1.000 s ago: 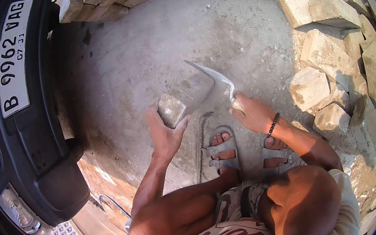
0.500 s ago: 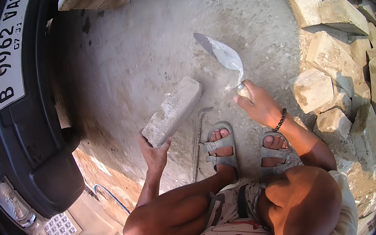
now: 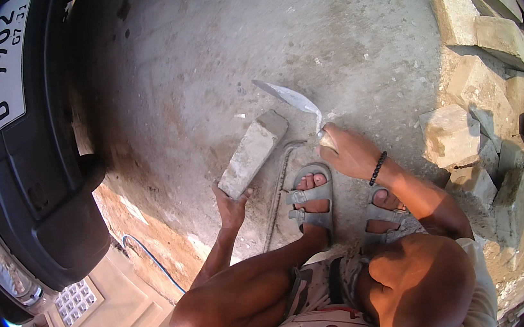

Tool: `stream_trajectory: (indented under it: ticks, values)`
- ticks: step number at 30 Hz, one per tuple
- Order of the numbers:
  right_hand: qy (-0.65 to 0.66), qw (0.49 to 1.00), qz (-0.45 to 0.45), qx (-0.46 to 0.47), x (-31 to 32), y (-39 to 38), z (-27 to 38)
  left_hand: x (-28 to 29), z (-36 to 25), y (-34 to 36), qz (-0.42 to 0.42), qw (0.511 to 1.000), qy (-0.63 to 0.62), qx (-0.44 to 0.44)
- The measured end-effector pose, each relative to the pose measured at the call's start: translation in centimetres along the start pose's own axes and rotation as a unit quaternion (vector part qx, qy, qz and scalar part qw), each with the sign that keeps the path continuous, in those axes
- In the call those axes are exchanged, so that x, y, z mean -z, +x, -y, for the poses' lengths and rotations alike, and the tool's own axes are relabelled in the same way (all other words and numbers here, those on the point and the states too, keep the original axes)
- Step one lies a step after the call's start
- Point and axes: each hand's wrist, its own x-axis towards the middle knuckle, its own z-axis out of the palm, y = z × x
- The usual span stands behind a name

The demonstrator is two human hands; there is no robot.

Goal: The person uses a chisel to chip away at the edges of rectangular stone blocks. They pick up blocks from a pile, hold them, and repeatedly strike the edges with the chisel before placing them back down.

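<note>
Since half a second ago, the trowel (image 3: 293, 98) has swung down and leftward, its blade turned nearly edge-on, while the brick (image 3: 251, 155) has tilted a little steeper; the whole view has shifted too. That brick sits ahead of the left foot, angled away to the upper right, its near end in the left hand (image 3: 231, 207). The left grip is clasped about that end, thumb on the right side; whether the far end clears the ground (image 3: 198, 61) I cannot tell. The right hand (image 3: 352, 153) has its grip wrapped round the trowel's handle, and the blade points toward the space beyond the brick's far end, seemingly apart from it.

The work looks to be under way: brick and trowel are both in hand, and the brick appears whole, with no break visible. How much is left, the pictures do not settle.

Counted, there is one brick held, one trowel, one bent rod (image 3: 277, 195) on the ground beside the left sandal (image 3: 309, 195), and two sandals in all. Farther right lies a heap of blocks (image 3: 473, 84), more than ten, too overlapped for an exact number. Leftward are one blue hose (image 3: 152, 257) and one dark vehicle bumper (image 3: 53, 206).
</note>
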Motion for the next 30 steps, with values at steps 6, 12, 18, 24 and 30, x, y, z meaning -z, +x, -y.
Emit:
stream_trajectory:
  ticks: [6,12,18,24,30]
  values:
    - [-0.008,0.999,0.035,-0.013,-1.9,-0.6,1.0,-0.2,0.7,0.4,0.006,0.999,0.039,-0.005]
    - [0.040,0.999,0.002,0.000,-0.8,-1.2,3.8,0.1,1.2,0.4,0.016,0.999,0.050,-0.011]
    - [0.071,0.995,0.041,-0.061,-2.4,1.0,-0.6,0.2,0.4,0.0,-0.042,0.987,0.121,-0.101]
    - [0.064,0.998,0.002,-0.019,-4.6,1.3,-1.3,-0.8,-4.8,2.0,0.016,0.920,0.313,-0.237]
    - [0.145,0.986,0.016,-0.083,-0.7,1.9,0.2,-1.0,-6.5,4.9,0.081,0.930,0.339,-0.120]
